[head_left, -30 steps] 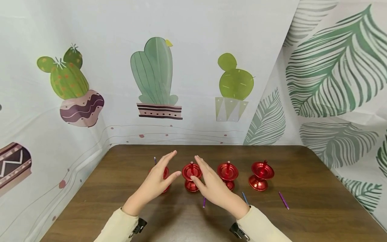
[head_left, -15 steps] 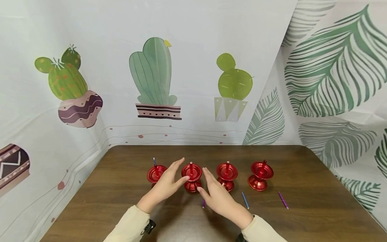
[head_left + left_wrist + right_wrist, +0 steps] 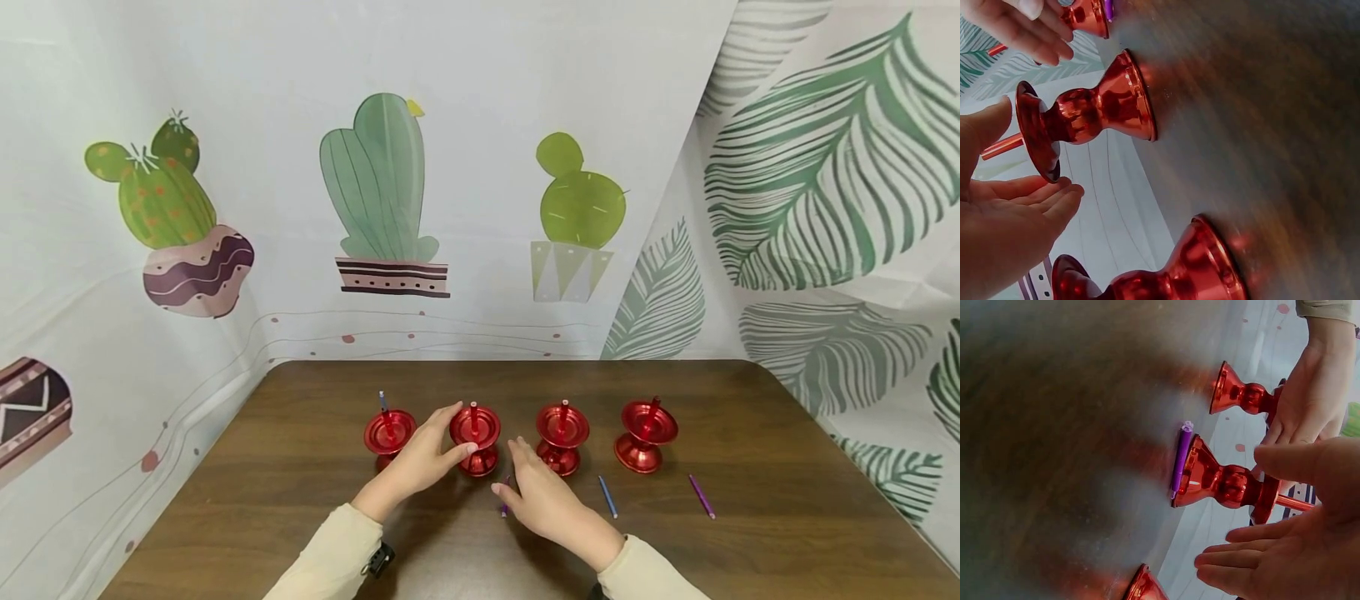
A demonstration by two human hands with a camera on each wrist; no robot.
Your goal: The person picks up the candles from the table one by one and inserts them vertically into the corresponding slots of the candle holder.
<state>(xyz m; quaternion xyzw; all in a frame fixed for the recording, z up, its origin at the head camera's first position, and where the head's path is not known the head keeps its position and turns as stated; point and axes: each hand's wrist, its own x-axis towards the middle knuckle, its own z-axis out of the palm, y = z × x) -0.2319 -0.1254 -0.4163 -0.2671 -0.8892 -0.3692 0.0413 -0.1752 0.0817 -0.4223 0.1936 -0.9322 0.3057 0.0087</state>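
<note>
Four-part symmetry aside, several red metal candle holders stand in a row. My left hand [image 3: 422, 460] is at the second candle holder [image 3: 476, 429] from the left; in the left wrist view its thumb and fingers spread on either side of the dish [image 3: 1036, 134], fingertips right at the rim. Palm inward, my right hand [image 3: 546, 502] hovers with extended fingers in front of the gap between the second and third holders. It partly overlaps a thin purple candle [image 3: 1181, 456] that lies by the second holder's base. A blue candle [image 3: 384, 402] stands in the leftmost holder [image 3: 390, 431].
To the right are the third candle holder [image 3: 562, 433] and the rightmost one [image 3: 648, 433]. A blue candle [image 3: 608, 497] and another purple candle [image 3: 702, 497] lie on the brown wooden table [image 3: 300, 467]. A patterned cloth [image 3: 480, 208] hangs behind the table.
My left hand has moved right and down from the leftmost holder to the second one, uncovering the leftmost. My right hand has lowered and shifted slightly right, away from the second holder.
</note>
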